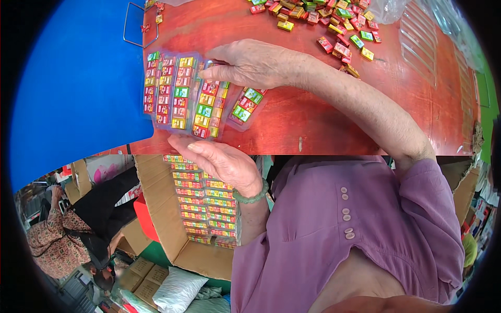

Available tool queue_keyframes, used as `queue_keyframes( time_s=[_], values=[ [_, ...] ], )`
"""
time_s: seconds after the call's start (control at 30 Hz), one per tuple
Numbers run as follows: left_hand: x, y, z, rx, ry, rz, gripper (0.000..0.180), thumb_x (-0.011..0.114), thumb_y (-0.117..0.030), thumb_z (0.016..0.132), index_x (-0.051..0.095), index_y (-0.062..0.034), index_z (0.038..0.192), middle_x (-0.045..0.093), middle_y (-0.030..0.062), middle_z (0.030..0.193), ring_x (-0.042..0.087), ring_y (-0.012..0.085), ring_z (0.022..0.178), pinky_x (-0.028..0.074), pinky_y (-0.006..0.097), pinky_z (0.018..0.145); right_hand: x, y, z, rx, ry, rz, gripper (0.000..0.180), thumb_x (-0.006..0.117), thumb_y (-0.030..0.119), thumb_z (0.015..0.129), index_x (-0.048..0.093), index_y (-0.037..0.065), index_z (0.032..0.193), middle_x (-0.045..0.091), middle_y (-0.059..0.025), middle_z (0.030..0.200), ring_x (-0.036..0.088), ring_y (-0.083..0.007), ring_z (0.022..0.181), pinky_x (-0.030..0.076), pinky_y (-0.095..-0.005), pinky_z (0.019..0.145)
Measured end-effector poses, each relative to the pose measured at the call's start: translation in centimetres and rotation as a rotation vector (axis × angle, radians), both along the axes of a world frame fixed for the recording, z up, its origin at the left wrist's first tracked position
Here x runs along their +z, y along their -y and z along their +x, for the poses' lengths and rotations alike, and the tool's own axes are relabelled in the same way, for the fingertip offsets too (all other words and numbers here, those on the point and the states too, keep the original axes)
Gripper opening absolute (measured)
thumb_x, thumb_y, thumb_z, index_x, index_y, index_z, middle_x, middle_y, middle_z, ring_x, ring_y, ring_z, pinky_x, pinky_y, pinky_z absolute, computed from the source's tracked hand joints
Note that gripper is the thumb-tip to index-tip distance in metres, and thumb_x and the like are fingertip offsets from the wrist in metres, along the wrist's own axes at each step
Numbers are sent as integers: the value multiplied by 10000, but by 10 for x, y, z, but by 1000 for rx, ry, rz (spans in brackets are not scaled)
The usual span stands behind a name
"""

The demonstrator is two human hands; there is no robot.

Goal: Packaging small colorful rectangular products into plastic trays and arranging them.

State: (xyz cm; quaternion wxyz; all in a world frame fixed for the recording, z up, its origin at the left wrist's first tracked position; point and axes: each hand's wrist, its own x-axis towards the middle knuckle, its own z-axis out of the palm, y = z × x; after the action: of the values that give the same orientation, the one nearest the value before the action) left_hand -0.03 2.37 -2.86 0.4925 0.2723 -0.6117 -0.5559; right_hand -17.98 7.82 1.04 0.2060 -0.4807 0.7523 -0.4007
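Observation:
Several clear plastic strips (186, 78) filled with small red, yellow and green boxes lie fanned out, overlapping, at the table's left. My right hand (250, 62) reaches over them from the right. Its thumb and fingers close on the upper end of a strip (210, 101) in the middle of the fan. Just below the strips' near ends is my left hand (222, 161), with a green bead bracelet (252, 199) on its wrist. Its fingers are stretched out, and nothing shows in them. A shorter strip (246, 107) lies at an angle under my right wrist.
Loose small boxes (342, 49) are heaped at the far side of the red table (313, 125). Empty clear trays (417, 41) lie at the far right. A blue surface (78, 94) adjoins at left. Below the edge stands a cardboard carton (156, 208) of filled strips. Someone (62, 235) is at lower left.

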Motion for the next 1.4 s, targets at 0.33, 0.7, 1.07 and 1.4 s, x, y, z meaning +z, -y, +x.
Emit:
queue_keyframes(
  time_s=[0.33,0.7,1.07,1.4],
  values=[
    [-1,-1,0,-119,27,-27,723,505,-128,1081,53,73,1608,120,249,1680,157,306,1549,147,469,1270,3,5,-6,13,-21,19,472,585,413,1030,636,8,1269,698,-251,1075,663,-430,1041,518,-482,893],
    [-3,-13,25,-27,405,-652,730,712,-204,961,356,14,1560,78,304,1676,52,508,1550,144,630,1219,33,-57,-20,125,-154,132,411,692,209,933,624,8,1285,678,-212,1106,648,-397,1070,518,-471,930],
    [17,-20,10,-230,555,-1062,448,661,-71,976,538,84,1379,501,265,1492,404,490,1438,375,605,1154,22,-74,6,195,-519,233,234,664,117,845,646,35,1063,626,-112,1206,531,-282,1288,507,-504,996],
    [15,-21,11,-229,550,-1048,397,686,-106,970,605,83,1310,506,276,1468,429,500,1412,402,602,1135,16,-81,2,199,-574,81,303,676,77,818,644,55,1119,645,-104,1138,608,-301,1131,508,-440,970]
  ],
)
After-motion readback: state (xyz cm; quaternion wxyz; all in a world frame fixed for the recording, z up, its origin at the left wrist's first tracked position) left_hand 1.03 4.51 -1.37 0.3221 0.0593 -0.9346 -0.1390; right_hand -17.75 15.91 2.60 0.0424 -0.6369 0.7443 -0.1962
